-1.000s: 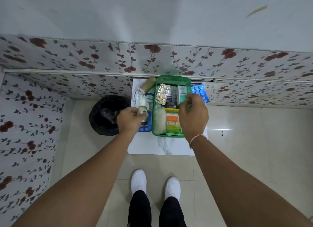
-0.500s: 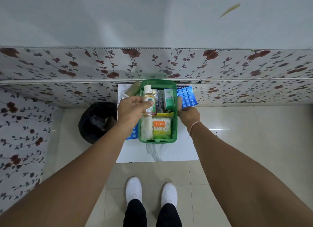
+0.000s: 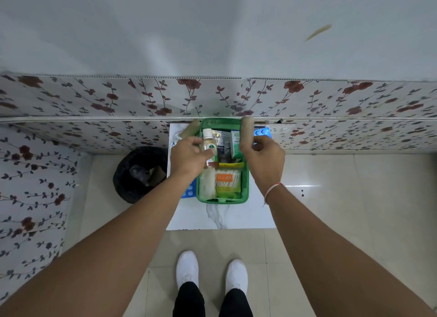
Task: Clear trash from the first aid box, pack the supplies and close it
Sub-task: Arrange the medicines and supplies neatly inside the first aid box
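Note:
A green first aid box (image 3: 222,199) stands open on a small white marble-look table (image 3: 222,216) against the wall. Inside lie a cotton roll, an orange-labelled swab pack (image 3: 227,183), blister strips and a small green carton (image 3: 235,140). My left hand (image 3: 189,157) holds a small clear bottle with a white cap (image 3: 209,142) at the box's left side. My right hand (image 3: 264,157) grips a tan bandage roll (image 3: 247,133) upright over the box's right rim. Another tan roll (image 3: 190,129) lies left of the box.
A black bin with a dark liner (image 3: 139,174) sits on the floor left of the table. Blue blister sheets show at the right (image 3: 261,132) and under the left (image 3: 189,191) of the box. Floral wall panels run behind and to the left. My white shoes stand below.
My left hand carried the bottle from the table's left into the box. My right hand left the box's contents, reached right of the box and now holds a tan roll.

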